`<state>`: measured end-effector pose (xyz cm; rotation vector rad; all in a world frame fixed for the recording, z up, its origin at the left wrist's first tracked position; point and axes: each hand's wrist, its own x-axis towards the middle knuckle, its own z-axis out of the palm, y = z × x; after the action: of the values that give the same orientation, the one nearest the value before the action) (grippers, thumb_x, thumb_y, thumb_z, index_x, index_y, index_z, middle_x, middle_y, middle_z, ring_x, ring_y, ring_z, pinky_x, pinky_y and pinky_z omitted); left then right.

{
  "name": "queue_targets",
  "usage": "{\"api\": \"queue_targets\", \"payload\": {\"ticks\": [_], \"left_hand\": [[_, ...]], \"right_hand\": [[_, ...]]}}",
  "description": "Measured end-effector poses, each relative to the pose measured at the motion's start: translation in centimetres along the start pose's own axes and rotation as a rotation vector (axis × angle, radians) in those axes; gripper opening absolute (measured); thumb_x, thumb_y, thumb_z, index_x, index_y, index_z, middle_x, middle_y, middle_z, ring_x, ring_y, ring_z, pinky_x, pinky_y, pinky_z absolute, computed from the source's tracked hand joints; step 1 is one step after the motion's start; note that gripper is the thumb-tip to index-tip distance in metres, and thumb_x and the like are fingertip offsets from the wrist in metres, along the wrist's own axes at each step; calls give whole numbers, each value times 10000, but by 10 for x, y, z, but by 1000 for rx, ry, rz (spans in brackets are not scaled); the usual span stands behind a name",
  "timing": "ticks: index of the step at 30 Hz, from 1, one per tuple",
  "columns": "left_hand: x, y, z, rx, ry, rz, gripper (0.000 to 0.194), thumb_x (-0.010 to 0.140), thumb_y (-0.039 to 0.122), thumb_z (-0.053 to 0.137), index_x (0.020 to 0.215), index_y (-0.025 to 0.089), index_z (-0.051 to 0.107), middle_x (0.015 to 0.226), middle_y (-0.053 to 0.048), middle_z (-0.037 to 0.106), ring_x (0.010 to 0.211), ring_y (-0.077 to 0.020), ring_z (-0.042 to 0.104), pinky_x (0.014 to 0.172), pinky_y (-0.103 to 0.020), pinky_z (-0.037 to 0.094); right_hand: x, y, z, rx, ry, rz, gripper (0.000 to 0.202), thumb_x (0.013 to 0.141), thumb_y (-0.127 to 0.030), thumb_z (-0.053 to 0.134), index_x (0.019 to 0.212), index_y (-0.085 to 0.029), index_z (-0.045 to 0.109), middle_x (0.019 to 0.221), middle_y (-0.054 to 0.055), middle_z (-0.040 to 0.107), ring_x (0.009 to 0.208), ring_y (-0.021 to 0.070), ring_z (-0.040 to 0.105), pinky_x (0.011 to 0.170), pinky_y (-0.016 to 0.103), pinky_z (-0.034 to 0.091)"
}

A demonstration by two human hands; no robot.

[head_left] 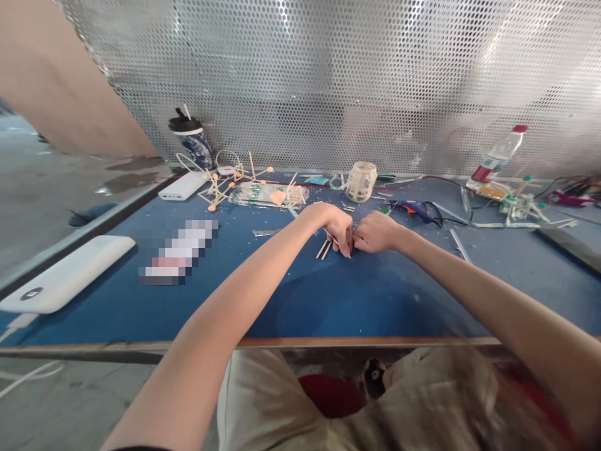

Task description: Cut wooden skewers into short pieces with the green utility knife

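Near the middle of the blue table (300, 294), my left hand (339, 229) is closed, fingers bent down around something too small to make out. Just right of it, my right hand (375, 232) is closed too, its fingertips close to the left ones; what it grips is hidden. Thin wooden sticks (323, 250) stick out below and left of my left hand. A flat metal blade (266, 232) lies left of the hands. Behind the right hand is a blue glue gun (412, 210) with a black cable.
Behind stand a glass jar (361, 181), a tilted bottle (498, 158), a dark cup (193, 139) and stick models (214, 188). Sticks in plastic wrap (263, 195) lie behind the left forearm. Power banks (70, 272) and a pixelated object (181, 250) lie left; a dark bar (570, 249) lies right.
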<state>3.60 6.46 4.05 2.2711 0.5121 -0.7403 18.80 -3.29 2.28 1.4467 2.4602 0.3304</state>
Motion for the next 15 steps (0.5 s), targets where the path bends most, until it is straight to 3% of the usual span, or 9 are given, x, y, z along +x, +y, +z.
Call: {"api": "queue_targets", "payload": {"ticks": [5, 10, 13, 15], "left_hand": [[-2, 0, -2, 8, -22, -10, 456, 583, 505, 868, 987, 299, 829, 936, -30, 796, 829, -204, 707, 762, -308, 537], [-31, 13, -6, 62, 36, 42, 366, 693, 492, 797, 983, 270, 824, 925, -19, 793, 836, -177, 691, 710, -264, 483], [-50, 27, 7, 91, 85, 99, 310, 796, 435, 728, 1040, 258, 801, 1005, -11, 789, 839, -159, 691, 706, -253, 475], [-59, 34, 26, 118, 135, 130, 256, 853, 400, 689, 1036, 252, 791, 954, -8, 780, 782, -142, 678, 697, -249, 464]], "right_hand": [[-4, -1, 6, 30, 37, 39, 461, 987, -419, 402, 897, -173, 781, 869, 122, 770, 826, 223, 698, 701, 316, 407], [-6, -2, 11, 74, 73, 63, 499, 954, -374, 355, 868, -179, 806, 839, 146, 771, 739, 244, 683, 631, 319, 313], [-9, -1, 12, 117, 93, 65, 504, 962, -403, 349, 867, -203, 802, 816, 125, 769, 691, 237, 666, 616, 321, 289], [-12, 1, 13, 158, 119, 80, 548, 987, -457, 319, 858, -213, 792, 794, 114, 763, 668, 229, 652, 604, 320, 269]]}}
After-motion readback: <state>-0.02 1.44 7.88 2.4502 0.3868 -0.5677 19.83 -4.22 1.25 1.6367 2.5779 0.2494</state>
